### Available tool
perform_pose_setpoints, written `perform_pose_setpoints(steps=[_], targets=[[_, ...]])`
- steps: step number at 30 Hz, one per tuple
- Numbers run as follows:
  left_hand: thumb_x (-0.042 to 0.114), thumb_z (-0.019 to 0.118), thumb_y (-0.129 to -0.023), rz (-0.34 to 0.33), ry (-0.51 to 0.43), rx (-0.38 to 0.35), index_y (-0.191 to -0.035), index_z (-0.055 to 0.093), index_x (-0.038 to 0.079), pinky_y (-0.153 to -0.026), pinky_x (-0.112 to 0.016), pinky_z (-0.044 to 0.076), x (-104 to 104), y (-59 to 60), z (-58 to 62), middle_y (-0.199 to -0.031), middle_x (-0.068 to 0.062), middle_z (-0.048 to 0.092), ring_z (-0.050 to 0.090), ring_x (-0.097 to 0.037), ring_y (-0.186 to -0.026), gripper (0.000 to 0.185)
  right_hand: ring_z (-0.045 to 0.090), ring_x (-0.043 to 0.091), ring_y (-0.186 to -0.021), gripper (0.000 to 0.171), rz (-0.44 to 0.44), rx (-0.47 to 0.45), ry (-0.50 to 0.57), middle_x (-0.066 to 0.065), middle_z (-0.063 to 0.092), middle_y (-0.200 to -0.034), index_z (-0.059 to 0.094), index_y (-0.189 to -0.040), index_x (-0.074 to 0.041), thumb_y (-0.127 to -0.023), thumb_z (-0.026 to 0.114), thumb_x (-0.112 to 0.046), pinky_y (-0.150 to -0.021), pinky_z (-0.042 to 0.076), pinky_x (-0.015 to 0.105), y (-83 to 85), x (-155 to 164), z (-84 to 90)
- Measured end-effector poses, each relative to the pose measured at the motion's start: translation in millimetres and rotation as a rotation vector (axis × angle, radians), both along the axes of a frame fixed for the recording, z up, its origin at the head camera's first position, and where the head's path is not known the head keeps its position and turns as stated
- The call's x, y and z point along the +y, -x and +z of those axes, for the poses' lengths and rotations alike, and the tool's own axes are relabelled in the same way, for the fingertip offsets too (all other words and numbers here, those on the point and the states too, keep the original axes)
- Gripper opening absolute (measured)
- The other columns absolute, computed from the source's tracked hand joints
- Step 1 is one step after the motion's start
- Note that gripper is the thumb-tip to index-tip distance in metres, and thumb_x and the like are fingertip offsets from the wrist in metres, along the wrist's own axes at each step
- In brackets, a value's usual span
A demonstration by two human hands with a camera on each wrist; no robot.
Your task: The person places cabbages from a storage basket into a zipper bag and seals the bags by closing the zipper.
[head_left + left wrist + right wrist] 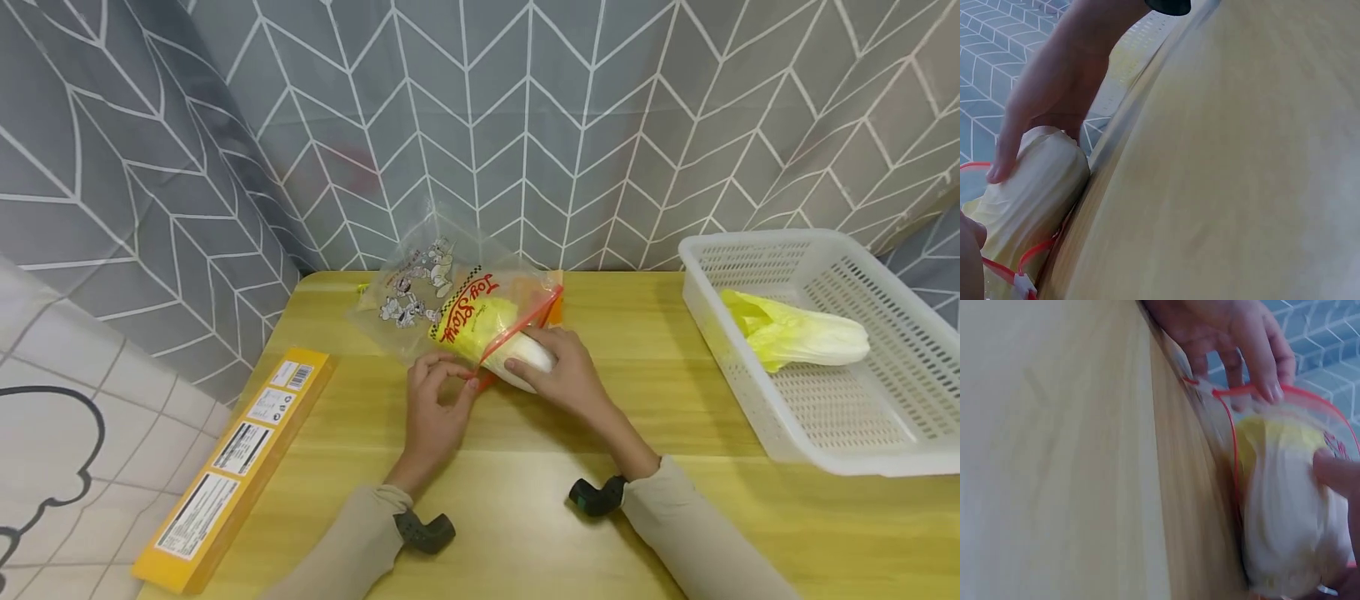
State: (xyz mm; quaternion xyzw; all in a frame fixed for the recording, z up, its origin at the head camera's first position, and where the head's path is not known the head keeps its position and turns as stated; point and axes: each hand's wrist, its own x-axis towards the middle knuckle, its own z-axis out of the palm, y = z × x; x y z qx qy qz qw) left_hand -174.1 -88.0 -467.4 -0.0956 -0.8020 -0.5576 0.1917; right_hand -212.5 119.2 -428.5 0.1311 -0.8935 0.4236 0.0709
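A clear zip bag with a red zip edge and printed cartoon figures lies on the table. A napa cabbage is partly inside it, its yellow leafy end within the bag and its white base sticking out of the mouth. My right hand grips the white base, thumb on the near side. With thumb and fingers my left hand pinches the bag's red edge at the near corner. In the right wrist view the red-edged mouth surrounds the cabbage, and the left hand holds the rim.
At the right stands a white perforated basket with another napa cabbage in it. A long yellow-orange box with white labels lies along the table's left edge. Behind the table hangs a grey patterned curtain.
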Motion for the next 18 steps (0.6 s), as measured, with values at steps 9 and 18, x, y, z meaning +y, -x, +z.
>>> perform_pose_setpoints(steps=[9,18], targets=[[0.009,0.076,-0.089,0.008,-0.001,0.005,-0.093,0.069,0.014,-0.108,-0.046,0.032,-1,-3.7,-0.2,-0.126,-0.007,0.056,0.043,-0.022,-0.127,0.010,0.060,0.027,-0.113,0.070,0.150,-0.057,0.069,0.013,0.063,-0.135,0.056,-0.146,-0.014,-0.082,0.086,-0.021,-0.092,0.049,0.040,-4.5,19,-6.4],[0.012,0.078,-0.088,-0.017,-0.014,0.046,-0.093,0.070,0.014,-0.107,-0.047,0.032,0,-2.4,-0.4,-0.124,-0.010,0.056,0.045,-0.022,-0.124,0.010,0.059,0.021,-0.089,0.055,0.073,-0.068,0.284,0.014,0.069,-0.112,0.064,-0.136,-0.014,-0.085,0.084,-0.020,-0.071,0.051,0.023,-2.3,7,-1.6]])
